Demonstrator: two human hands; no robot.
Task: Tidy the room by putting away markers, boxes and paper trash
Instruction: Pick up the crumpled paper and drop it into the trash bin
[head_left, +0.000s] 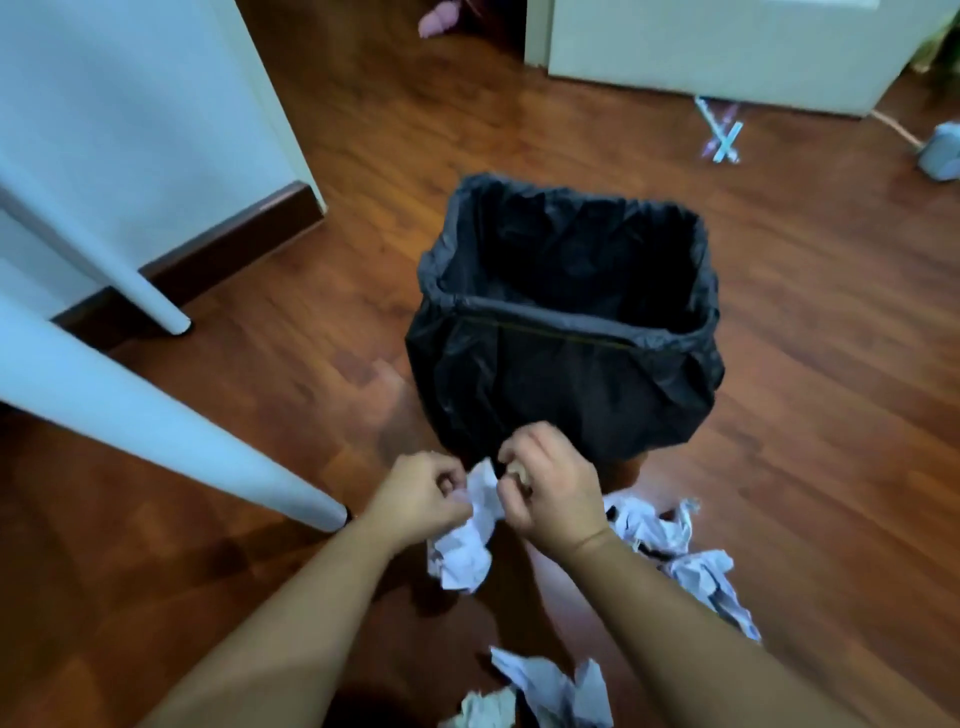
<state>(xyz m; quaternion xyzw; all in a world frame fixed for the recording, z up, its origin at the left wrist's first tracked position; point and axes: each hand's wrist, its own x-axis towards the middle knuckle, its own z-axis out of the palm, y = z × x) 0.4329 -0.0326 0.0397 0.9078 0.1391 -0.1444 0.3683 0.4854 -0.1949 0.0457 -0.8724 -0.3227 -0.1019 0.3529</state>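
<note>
Crumpled white paper (470, 540) held near black-bagged bin (566, 332); more wads (649, 525) lying nearby.

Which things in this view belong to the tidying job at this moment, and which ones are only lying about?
For the job: crumpled paper in left hand and right hand; paper scraps on the floor; bin with black bag.
Only lying about: white table legs; pink thing far back; crossed pale sticks, too blurred to name.
</note>
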